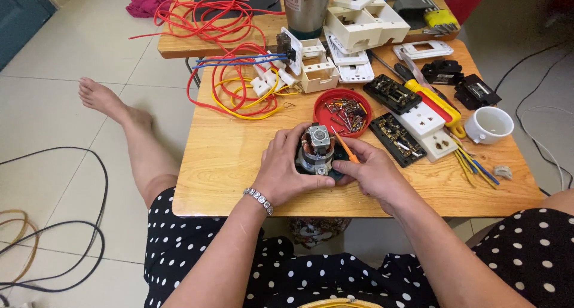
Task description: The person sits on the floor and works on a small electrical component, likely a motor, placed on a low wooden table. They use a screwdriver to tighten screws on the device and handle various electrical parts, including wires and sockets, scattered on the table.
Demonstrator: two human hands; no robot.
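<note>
A small electric motor (317, 149) with copper windings and a metal top stands on the low wooden table (227, 158). My left hand (286, 169) is wrapped round the motor's left side and holds it. My right hand (369, 171) rests against its right side and grips a thin orange-handled screwdriver (347, 150), whose tip points up and left toward the motor's top. A red round lid (342, 112) full of small screws lies just behind the motor.
Red, yellow and blue wires (239, 87) lie at the table's back left. White socket boxes (353, 39), open black socket strips (397, 134), a yellow-handled screwdriver (433, 101) and a white cup (488, 125) sit behind and right. Black cables (89, 224) loop on the floor.
</note>
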